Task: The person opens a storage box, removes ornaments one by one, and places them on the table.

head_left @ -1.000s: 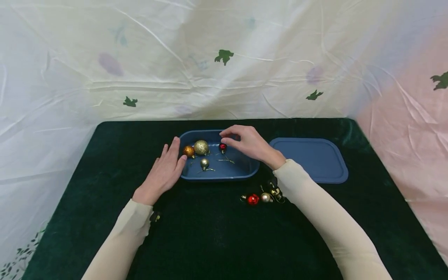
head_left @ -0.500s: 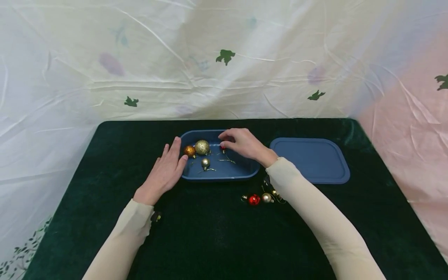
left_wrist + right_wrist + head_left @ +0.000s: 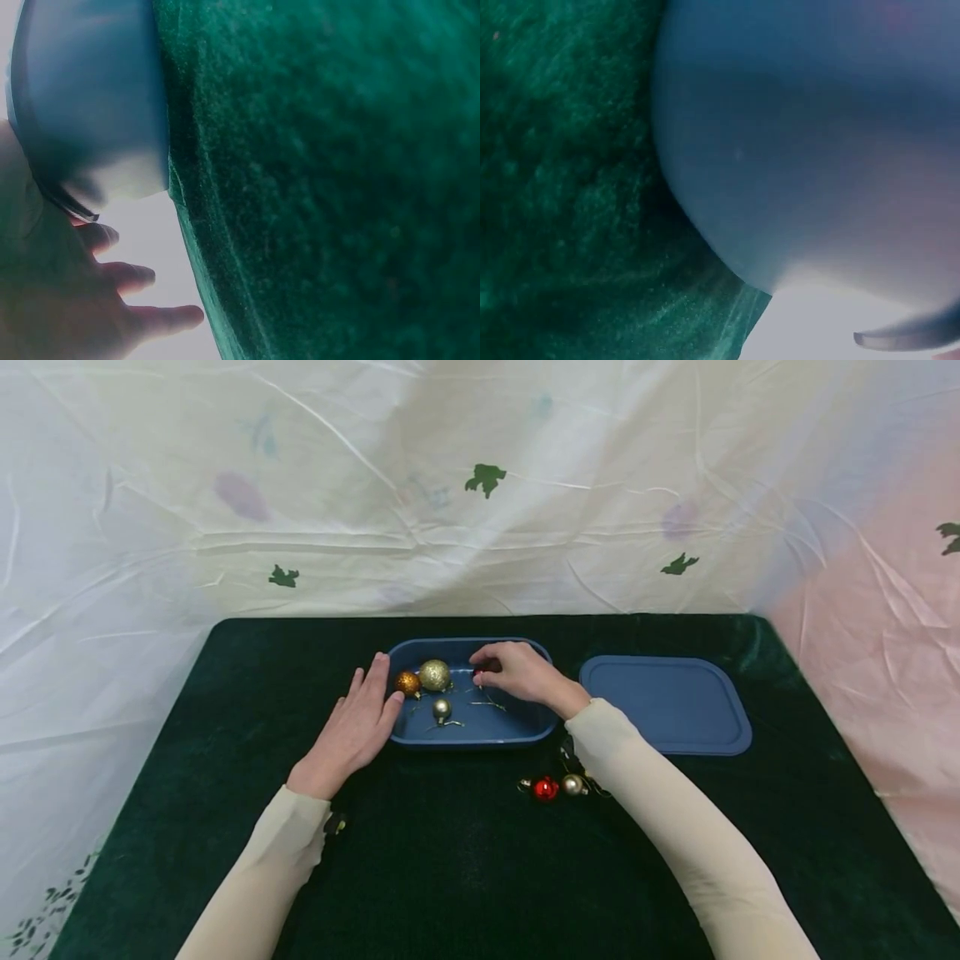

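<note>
A blue box (image 3: 472,742) holds several Christmas baubles: an orange one (image 3: 407,683), a large glittery gold one (image 3: 434,675) and a small gold one (image 3: 442,708) with a cord. My left hand (image 3: 348,731) rests against the box's left end, fingers straight; the left wrist view shows its fingers (image 3: 131,276) beside the box wall (image 3: 97,90). Over the right part of the box, my right hand (image 3: 521,672) pinches a small red bauble (image 3: 478,675) between thumb and fingertips. The hand mostly covers that bauble. Only the box's outer wall (image 3: 780,165) fills most of the right wrist view.
A matching blue lid (image 3: 667,703) lies right of the box on the dark green cloth (image 3: 450,860). In front of the box sit a shiny red bauble (image 3: 545,788) and a pale gold one (image 3: 573,785), with others partly hidden by the right sleeve (image 3: 645,785).
My right hand has lowered slightly into the box, and its thumb and fingers have closed in on the small red bauble, covering more of it. My left hand stays at the box's end.
</note>
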`<state>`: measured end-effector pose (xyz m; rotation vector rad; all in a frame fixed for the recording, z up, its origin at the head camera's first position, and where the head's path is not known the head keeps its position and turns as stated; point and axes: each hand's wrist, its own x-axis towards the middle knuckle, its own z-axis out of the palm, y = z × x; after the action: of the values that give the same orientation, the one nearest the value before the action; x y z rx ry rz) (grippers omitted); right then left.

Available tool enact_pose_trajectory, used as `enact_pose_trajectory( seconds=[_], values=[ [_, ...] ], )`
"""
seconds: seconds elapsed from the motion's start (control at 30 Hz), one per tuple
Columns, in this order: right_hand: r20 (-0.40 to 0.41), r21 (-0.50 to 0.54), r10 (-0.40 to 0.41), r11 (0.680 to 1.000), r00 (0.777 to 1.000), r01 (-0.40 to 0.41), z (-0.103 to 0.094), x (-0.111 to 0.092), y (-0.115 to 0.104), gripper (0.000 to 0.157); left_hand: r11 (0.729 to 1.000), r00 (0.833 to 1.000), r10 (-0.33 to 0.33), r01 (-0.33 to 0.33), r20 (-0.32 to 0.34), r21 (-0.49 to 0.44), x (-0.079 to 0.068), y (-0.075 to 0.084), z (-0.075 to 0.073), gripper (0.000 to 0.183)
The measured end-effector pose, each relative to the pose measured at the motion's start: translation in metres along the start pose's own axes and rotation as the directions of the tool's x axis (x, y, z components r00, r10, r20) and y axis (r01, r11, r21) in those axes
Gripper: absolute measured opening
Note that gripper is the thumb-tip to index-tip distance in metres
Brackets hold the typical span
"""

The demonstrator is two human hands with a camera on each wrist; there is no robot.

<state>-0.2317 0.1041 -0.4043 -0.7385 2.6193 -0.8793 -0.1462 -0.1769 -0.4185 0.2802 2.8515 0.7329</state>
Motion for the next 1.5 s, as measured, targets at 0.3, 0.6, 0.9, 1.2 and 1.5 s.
enact_pose_trajectory(
  seconds=[0.3,0.6,0.9,1.2,1.5],
  values=[
    [0.002,-0.024,0.004,1.000,1.000,-0.004,0.003,0.001,0.001,0.034,1.000,1.000,0.006,-0.006,-0.003,0.011,0.001,0.001,0.000,0.072],
    [0.004,-0.060,-0.036,0.998,0.999,0.036,0.008,0.001,0.001,0.028,1.000,1.000,0.003,-0.003,0.002,0.005,0.000,0.002,0.000,0.072],
    [-0.030,-0.026,-0.043,0.999,0.999,0.043,-0.001,-0.006,-0.006,0.029,1.000,1.000,-0.001,0.001,0.011,0.001,0.001,0.001,-0.001,0.073],
    [-0.078,0.015,-0.078,0.997,0.994,0.080,-0.016,-0.023,-0.017,0.032,1.000,1.000,0.010,-0.010,0.006,0.007,0.002,-0.001,-0.003,0.073],
    [-0.138,0.028,-0.132,0.990,0.982,0.137,-0.023,-0.045,-0.017,0.033,1.000,1.000,0.009,-0.009,0.010,0.014,0.003,-0.002,-0.003,0.073]
  ],
)
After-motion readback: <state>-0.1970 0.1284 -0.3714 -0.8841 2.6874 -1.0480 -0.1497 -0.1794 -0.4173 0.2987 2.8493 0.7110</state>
